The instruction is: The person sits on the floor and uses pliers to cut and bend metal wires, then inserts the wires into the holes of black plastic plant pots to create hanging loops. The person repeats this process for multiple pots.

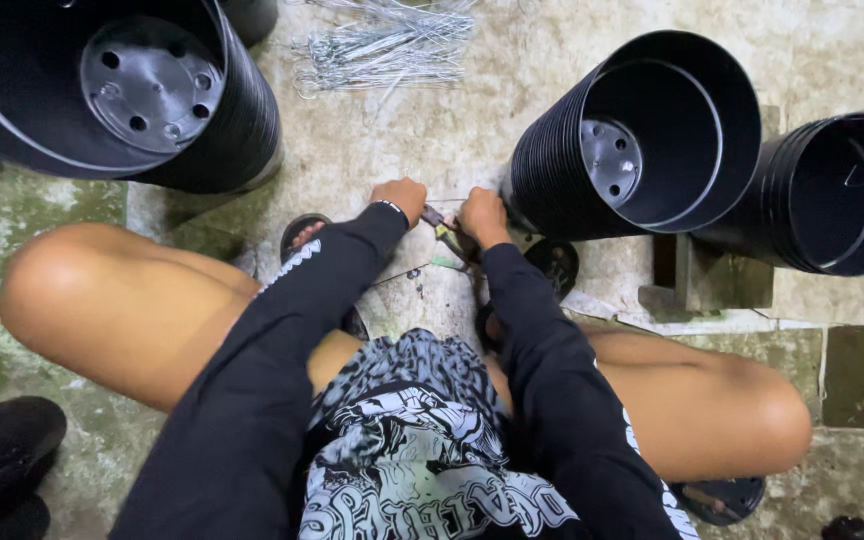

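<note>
Patterned shorts (407, 440) and black sleeves fill the near view as I squat. Beyond them my left hand (400, 198) pinches a thin wire (449, 201) shut between its fingers, while my right hand (482, 216) is closed around green-handled pliers (446, 236), low over the concrete floor (452, 140). Just right lies a stack of black pots (642, 135); another stack (112, 90) sits far left, loose wires (387, 40) between.

One head-worn camera looks steeply down from above a squatting person, close over the knees and black sleeves. The concrete floor (422, 150) fills the frame; forward runs toward 12 o'clock. Stacked black plastic pots (642, 140) lie at 1 to 3 o'clock, another stack (112, 90) at 10 to 11 o'clock.
</note>
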`<state>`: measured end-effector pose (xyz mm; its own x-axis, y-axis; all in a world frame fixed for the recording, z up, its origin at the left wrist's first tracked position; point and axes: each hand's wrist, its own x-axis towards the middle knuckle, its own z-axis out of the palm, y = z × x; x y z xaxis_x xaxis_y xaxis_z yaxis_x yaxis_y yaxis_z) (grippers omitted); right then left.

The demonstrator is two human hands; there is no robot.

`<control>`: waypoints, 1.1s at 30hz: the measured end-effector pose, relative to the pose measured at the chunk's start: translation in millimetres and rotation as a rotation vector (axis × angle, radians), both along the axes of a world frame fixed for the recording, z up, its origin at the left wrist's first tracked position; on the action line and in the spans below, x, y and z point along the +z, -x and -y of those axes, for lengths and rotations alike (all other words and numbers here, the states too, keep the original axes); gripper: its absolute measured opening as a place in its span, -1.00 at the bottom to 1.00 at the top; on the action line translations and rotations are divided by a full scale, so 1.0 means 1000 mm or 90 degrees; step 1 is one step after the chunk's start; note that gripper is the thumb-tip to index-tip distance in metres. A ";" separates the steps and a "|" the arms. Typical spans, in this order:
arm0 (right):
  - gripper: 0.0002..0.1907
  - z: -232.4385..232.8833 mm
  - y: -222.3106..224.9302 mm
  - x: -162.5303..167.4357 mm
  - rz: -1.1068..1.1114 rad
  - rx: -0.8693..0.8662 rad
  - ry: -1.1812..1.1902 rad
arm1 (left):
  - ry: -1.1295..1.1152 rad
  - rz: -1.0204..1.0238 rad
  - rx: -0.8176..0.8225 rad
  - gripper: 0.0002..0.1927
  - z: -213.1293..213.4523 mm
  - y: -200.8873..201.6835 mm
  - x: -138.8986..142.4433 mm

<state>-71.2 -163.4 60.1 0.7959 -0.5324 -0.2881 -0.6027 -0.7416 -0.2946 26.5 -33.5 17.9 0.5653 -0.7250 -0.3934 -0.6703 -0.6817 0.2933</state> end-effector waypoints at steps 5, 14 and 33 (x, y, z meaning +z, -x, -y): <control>-0.71 -0.009 -0.017 0.001 0.060 -0.067 -0.063 | -0.033 0.064 -0.117 -0.76 -0.012 -0.006 0.012; -0.72 -0.010 -0.032 0.007 0.096 -0.115 -0.103 | -0.001 0.035 -0.109 -0.73 -0.002 0.014 0.001; -0.66 -0.013 -0.044 0.032 0.021 -0.039 -0.103 | -0.217 0.022 -0.288 -0.72 -0.011 -0.087 0.056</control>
<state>-26.9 -150.6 92.3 0.7738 -0.5290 -0.3484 -0.6334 -0.6450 -0.4274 113.5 -23.0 74.1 0.2450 -0.7332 -0.6343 -0.9229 -0.3769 0.0792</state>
